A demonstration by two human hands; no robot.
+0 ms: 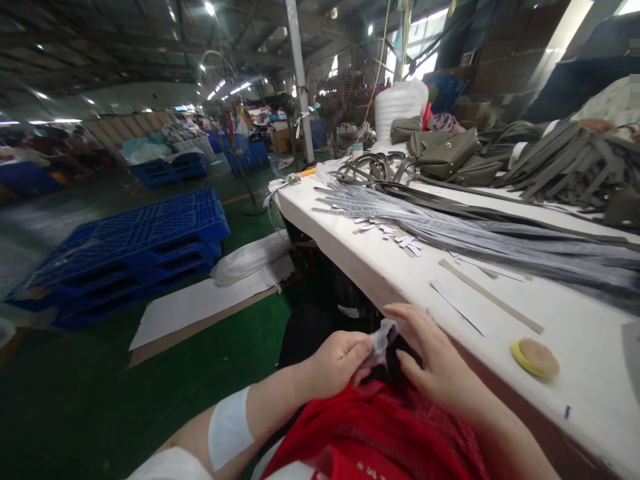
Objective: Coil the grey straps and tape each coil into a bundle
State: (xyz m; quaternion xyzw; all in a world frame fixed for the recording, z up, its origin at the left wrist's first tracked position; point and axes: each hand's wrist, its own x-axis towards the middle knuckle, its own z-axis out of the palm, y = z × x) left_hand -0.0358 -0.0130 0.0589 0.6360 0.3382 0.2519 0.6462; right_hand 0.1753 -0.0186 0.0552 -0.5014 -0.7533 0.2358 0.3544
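My left hand (340,363) is closed on a bunched piece of clear plastic wrap (384,339) above my lap, left of the table edge. My right hand (425,343) is beside the wrap, its thumb and fingers apart, with nothing held between them. Something dark hangs below the wrap between my hands; its shape is hard to make out. On the white table (400,287) lie long plastic-wrapped strips (450,230), a brown strip (490,295), a thin white strip (457,308) and a yellow tape roll (534,359).
Small paper scraps (395,237) lie by the wrapped strips. Olive pouches (445,153), grey straps (565,160) and a white foam roll (400,113) occupy the far side. Blue pallets (135,240) and a flat board (200,300) are on the floor at left.
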